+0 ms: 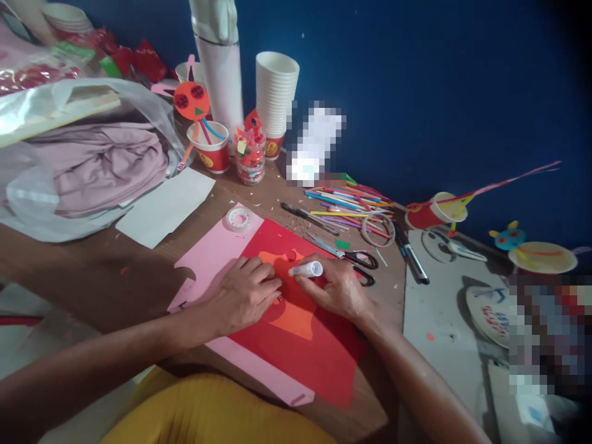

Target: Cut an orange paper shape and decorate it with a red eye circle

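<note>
My right hand (335,287) is closed around a white glue-stick-like tube (308,269), its tip end over an orange paper piece (293,324). My left hand (247,290) lies on the orange paper's left part with its fingers spread a little, pressing it down. Beneath is a red sheet (333,364), itself on a pink sheet (208,265) with cut edges. Scissors (340,250) with black handles lie just beyond my right hand. A roll of clear tape (238,219) rests on the pink sheet's far corner.
Thin colored sticks (351,206), a pen (309,217), a tape ring (378,229) and a black marker (411,253) lie beyond. Farther back stand stacked paper cups (276,92), a decorated cup (210,151) and a white bottle (222,80). A plastic bag (92,166) is at left.
</note>
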A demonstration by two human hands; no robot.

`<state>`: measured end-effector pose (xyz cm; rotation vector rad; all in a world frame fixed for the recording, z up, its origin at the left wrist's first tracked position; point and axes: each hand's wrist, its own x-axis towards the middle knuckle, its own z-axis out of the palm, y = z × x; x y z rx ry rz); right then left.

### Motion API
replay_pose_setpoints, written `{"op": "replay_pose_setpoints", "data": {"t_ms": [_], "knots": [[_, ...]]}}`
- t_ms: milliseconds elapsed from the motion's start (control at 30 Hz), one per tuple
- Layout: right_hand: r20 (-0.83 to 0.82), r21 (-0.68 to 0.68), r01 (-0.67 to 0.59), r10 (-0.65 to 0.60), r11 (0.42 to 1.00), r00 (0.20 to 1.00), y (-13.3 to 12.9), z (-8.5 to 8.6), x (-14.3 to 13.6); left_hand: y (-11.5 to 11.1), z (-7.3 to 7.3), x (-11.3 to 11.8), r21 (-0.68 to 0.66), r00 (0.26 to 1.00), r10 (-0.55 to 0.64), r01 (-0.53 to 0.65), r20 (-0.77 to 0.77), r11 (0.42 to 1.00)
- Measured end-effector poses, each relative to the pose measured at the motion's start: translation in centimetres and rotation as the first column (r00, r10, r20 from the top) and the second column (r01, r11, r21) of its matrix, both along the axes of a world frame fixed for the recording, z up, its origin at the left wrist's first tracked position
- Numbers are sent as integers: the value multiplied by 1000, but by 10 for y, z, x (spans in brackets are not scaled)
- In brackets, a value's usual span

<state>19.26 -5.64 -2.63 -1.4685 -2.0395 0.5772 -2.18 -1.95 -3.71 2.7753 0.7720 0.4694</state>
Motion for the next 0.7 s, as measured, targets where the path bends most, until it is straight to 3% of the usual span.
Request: {"op": "replay_pose_setpoints", "data": {"t_ms": [367, 700], "knots": [[91, -19, -56, 58, 998, 994, 3, -8, -2, -2, -4, 4, 5, 988, -20, 21, -152, 1000], [107, 6, -92, 91, 996, 990, 7, -6, -7, -6, -1, 8, 38, 985, -27, 34, -172, 999]]}}
